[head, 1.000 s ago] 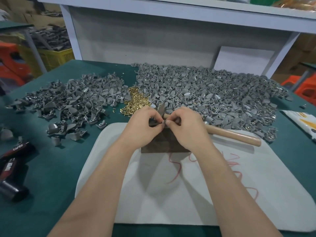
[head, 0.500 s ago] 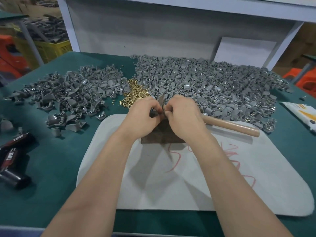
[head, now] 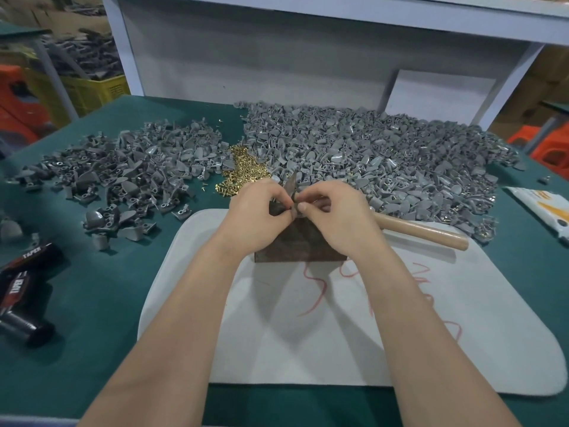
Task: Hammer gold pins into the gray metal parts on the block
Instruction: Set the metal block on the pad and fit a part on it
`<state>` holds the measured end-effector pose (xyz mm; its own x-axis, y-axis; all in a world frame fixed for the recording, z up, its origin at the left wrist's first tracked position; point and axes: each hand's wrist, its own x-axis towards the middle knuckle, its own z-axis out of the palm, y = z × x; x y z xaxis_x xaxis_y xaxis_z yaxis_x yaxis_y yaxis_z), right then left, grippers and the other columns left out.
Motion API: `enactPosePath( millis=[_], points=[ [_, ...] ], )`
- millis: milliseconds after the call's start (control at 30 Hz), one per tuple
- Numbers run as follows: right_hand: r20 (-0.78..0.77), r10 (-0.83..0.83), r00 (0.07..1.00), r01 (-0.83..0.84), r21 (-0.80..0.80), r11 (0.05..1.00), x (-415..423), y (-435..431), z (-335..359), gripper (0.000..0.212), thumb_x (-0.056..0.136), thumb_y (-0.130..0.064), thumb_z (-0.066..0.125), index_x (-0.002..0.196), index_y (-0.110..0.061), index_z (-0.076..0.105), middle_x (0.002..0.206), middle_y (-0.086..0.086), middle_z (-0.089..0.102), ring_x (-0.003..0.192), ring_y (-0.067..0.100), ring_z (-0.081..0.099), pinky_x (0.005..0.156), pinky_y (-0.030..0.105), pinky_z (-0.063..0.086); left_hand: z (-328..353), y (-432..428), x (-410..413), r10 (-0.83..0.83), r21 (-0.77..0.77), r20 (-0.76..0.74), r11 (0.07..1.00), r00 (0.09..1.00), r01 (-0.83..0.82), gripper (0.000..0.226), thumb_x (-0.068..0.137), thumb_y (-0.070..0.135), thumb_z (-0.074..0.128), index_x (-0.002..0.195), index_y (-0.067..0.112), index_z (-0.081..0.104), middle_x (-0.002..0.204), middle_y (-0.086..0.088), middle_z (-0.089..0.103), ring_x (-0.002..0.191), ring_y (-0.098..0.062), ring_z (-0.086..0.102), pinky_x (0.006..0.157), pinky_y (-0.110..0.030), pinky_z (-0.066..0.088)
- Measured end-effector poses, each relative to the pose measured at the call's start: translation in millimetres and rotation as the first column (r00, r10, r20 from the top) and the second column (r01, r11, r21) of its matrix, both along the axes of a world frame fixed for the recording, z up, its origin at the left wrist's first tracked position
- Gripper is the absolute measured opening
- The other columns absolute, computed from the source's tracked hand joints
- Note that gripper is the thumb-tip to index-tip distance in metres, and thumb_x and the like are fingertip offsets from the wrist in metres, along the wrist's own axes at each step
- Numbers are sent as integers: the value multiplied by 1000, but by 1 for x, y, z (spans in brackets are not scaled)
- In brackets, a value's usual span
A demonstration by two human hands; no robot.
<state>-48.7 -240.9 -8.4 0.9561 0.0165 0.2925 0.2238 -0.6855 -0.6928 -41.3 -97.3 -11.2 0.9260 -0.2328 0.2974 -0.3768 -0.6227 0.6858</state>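
Observation:
A dark block (head: 295, 246) stands on a white mat (head: 354, 334) in front of me. Above the block, my left hand (head: 260, 215) and my right hand (head: 335, 217) meet fingertip to fingertip. Both pinch one gray metal part (head: 291, 188), which stands upright over the block. Whether a pin is between the fingers I cannot tell. A small heap of gold pins (head: 238, 175) lies just behind my left hand. A hammer's wooden handle (head: 421, 231) pokes out from behind my right hand; its head is hidden.
Gray metal parts lie in a large pile (head: 385, 161) at the back right and a smaller pile (head: 129, 171) at the left. Black tape rolls (head: 21, 285) lie at the left edge, a white packet (head: 545, 208) at the right. A white shelf frame (head: 308, 50) stands behind.
The view has dipped and shifted a little. Both hands have stayed together at the gray part over the block, with only small finger movements.

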Motion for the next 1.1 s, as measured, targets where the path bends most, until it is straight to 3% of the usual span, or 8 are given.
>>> enactPosePath(
  millis=[133, 333, 567, 767, 967, 1100],
  points=[
    [52, -6, 999, 9, -70, 998, -2, 2, -1, 5, 84, -12, 67, 84, -16, 70, 91, 2, 60, 79, 14, 58, 85, 34, 48, 0, 0, 0, -4, 2, 4, 1000, 1000, 4, 11, 82, 17, 69, 75, 22, 63, 95, 0, 62, 101, -24, 55, 93, -42, 42],
    [-5, -33, 999, 33, -44, 998, 0, 2, 1, 3, 84, -15, 67, 83, -16, 70, 97, 5, 65, 86, 18, 61, 87, 37, 48, -1, 0, 1, 7, 14, -3, 1000, 1000, -7, 8, 83, 18, 68, 77, 21, 63, 98, -2, 62, 105, -26, 53, 95, -42, 40],
    [-13, -53, 999, 51, -109, 993, 1, 3, 6, 6, 85, -17, 67, 81, -16, 71, 84, -1, 61, 84, 20, 61, 82, 32, 47, 0, -1, 1, 11, 31, 3, 999, 1000, -11, 4, 83, 18, 68, 80, 19, 65, 98, -3, 61, 103, -25, 53, 93, -41, 41],
    [-18, -56, 998, 54, -120, 991, 0, 5, 5, 7, 86, -16, 64, 82, -15, 70, 95, 5, 64, 88, 23, 61, 88, 38, 47, 1, -2, 0, 11, 38, 11, 999, 1000, -11, 3, 84, 18, 67, 82, 15, 67, 98, -3, 61, 101, -23, 54, 92, -39, 42],
    [8, -25, 1000, 26, -80, 996, -2, 1, 3, 8, 87, -16, 64, 87, -14, 72, 96, 4, 63, 89, 19, 59, 88, 33, 44, 2, -1, -2, 15, 42, 8, 999, 1000, -15, 6, 83, 19, 68, 78, 18, 64, 94, 2, 60, 102, -23, 53, 93, -39, 41],
    [20, -215, 976, 216, -52, 975, 5, -30, 10, 21, 93, -21, 55, 106, -14, 70, 106, 5, 69, 98, 21, 61, 93, 32, 45, 2, 0, -1, 27, 43, -17, 999, 999, -26, 10, 83, 21, 69, 77, 23, 62, 91, 6, 56, 101, -22, 52, 93, -39, 40]
  ],
)
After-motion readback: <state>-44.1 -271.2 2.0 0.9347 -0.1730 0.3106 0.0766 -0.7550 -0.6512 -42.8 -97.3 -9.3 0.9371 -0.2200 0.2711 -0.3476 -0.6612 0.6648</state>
